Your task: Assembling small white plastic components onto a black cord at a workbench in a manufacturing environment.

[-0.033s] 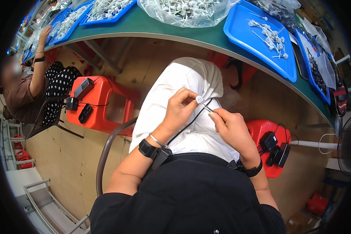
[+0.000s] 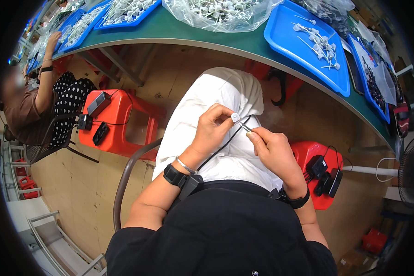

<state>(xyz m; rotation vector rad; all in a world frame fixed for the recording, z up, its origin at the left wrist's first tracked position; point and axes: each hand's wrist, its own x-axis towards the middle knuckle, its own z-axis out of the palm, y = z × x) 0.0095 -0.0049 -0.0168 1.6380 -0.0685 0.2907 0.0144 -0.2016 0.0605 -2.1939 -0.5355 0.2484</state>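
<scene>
Over my white-trousered lap, my left hand [image 2: 210, 129] pinches a small white plastic piece [image 2: 235, 117] between thumb and fingertips. My right hand [image 2: 272, 148] is closed round a slim metal tool [image 2: 245, 126], its exact kind too small to make out. The tool's thin end meets or nearly meets the white piece; whether they touch I cannot tell. A black cable [image 2: 225, 145] runs across my lap beneath both hands. Ahead on the bench, a blue tray [image 2: 285, 39] holds several similar white pieces with thin stems [image 2: 322, 46].
A clear plastic bag [image 2: 246, 23] full of white stemmed pieces sits on the green bench [image 2: 184, 34]. Red stools [image 2: 117, 133] bearing black devices stand on both sides of me. A co-worker [image 2: 32, 99] sits at left. A fan [image 2: 408, 172] stands at right.
The white piece in my left fingertips has turned very slightly. Both hands stay in the same place.
</scene>
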